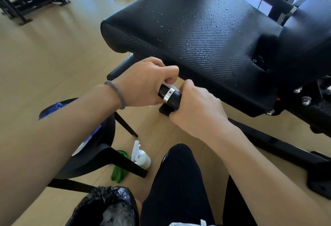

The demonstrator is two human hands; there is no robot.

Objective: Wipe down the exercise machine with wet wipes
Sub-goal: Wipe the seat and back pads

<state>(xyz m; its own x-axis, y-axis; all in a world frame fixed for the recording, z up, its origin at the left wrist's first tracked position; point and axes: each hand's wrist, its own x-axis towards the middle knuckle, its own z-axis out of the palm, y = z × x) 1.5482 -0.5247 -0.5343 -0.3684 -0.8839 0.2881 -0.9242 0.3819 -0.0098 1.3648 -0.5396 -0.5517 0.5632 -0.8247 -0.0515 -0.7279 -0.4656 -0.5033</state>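
The left hand [145,82] and right hand [195,107] are both clenching the machine's black handle [170,96] just below the droplet-speckled seat pad [197,28], apparently steadying and rubbing it, a white wipe [174,88] peeking between their fingers.

- Exercise machine [206,34]: black textured padded seat, droplets scattered across its top.
- Handle [170,96]: black grip with silver collar, below the seat's front edge.
- Wet wipe [174,88]: white, barely visible against the handle.

wood floor [44,61] | on it: white spray bottle [142,159]; green cloth [119,173] beside it
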